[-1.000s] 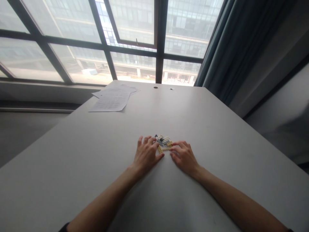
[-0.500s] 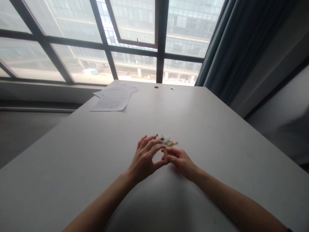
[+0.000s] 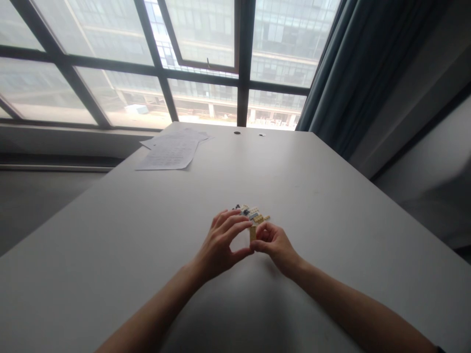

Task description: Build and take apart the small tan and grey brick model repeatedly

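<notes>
A small tan toy brick piece [image 3: 252,233] stands upright between my two hands, just above or on the table. My left hand [image 3: 222,241] grips its top and bottom ends between fingers and thumb, the other fingers arched over. From the other side my right hand [image 3: 276,246] pinches the same piece with thumb and curled fingers. Just beyond my fingers lies a pile of loose bricks [image 3: 253,214] in cream, grey, black and tan. The left fingers hide part of the pile.
The white table [image 3: 324,235] stretches towards a large window. Printed paper sheets [image 3: 169,153] lie at the far left, and two round holes sit near its far edge. A dark blue curtain [image 3: 331,83] hangs at the right.
The tan piece has turned so a broader face shows. My right fingers have shifted and curled more; the left hand keeps nearly the same grip.
</notes>
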Action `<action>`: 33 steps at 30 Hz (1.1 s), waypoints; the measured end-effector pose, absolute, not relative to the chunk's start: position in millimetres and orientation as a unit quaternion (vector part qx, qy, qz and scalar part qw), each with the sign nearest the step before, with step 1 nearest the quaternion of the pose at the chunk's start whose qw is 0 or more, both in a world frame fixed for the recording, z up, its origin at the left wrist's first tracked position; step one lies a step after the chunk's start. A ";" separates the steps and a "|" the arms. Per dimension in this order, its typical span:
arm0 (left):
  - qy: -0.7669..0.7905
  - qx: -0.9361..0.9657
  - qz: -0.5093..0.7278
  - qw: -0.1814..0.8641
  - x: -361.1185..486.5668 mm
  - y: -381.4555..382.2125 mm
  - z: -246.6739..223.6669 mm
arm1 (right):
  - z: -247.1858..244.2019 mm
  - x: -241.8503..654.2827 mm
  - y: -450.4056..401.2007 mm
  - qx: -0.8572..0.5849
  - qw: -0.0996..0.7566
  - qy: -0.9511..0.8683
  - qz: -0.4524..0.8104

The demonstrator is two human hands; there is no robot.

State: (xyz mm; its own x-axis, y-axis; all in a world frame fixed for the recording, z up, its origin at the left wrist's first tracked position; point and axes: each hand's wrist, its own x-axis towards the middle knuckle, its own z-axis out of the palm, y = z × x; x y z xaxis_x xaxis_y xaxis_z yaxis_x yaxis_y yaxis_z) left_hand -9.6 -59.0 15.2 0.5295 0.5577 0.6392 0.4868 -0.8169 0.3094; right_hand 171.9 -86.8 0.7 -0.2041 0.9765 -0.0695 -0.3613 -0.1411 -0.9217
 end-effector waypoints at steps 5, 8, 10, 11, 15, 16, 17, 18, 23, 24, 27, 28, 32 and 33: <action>0.307 0.867 0.388 0.065 -8.1 -61.6 16.8 | 3.6 171.7 -89.1 -0.390 0.507 -0.432 0.636; 0.306 0.864 0.394 0.058 -6.7 -63.2 18.1 | 5.9 172.1 -90.7 -0.383 0.492 -0.475 0.621; 0.309 0.864 0.394 0.055 -5.8 -63.8 18.6 | 6.6 172.6 -90.8 -0.380 0.479 -0.506 0.609; 0.312 0.863 0.393 0.054 -5.3 -63.8 18.7 | 6.6 173.0 -90.6 -0.379 0.473 -0.518 0.603; 0.321 0.864 0.383 0.057 -5.8 -62.7 19.8 | 4.2 174.3 -89.5 -0.383 0.451 -0.554 0.585; 0.324 0.865 0.379 0.057 -7.4 -62.6 20.4 | 3.0 174.7 -89.2 -0.388 0.446 -0.561 0.579; 0.328 0.866 0.374 0.055 -10.1 -62.6 21.1 | 1.6 175.2 -88.9 -0.395 0.446 -0.565 0.570; 0.336 0.867 0.364 0.052 -14.0 -62.9 21.6 | 0.0 175.7 -88.5 -0.404 0.449 -0.565 0.562; 0.395 0.881 0.256 0.054 -42.9 -66.6 14.5 | -8.8 178.8 -85.5 -0.462 0.483 -0.535 0.517; 0.400 0.884 0.234 0.059 -47.7 -67.2 11.0 | -9.7 178.9 -85.4 -0.475 0.479 -0.539 0.505; 0.403 0.891 0.195 0.075 -54.8 -67.7 0.4 | -9.4 178.1 -86.8 -0.503 0.459 -0.572 0.457; 0.402 0.892 0.191 0.078 -54.9 -67.4 -2.3 | -8.4 177.9 -87.4 -0.507 0.454 -0.591 0.433; 0.400 0.891 0.198 0.084 -51.5 -65.5 -6.8 | -3.6 183.9 -85.2 -0.509 0.434 -0.684 0.292; 0.402 0.890 0.198 0.086 -50.9 -65.1 -7.0 | -2.8 187.6 -82.9 -0.511 0.424 -0.703 0.254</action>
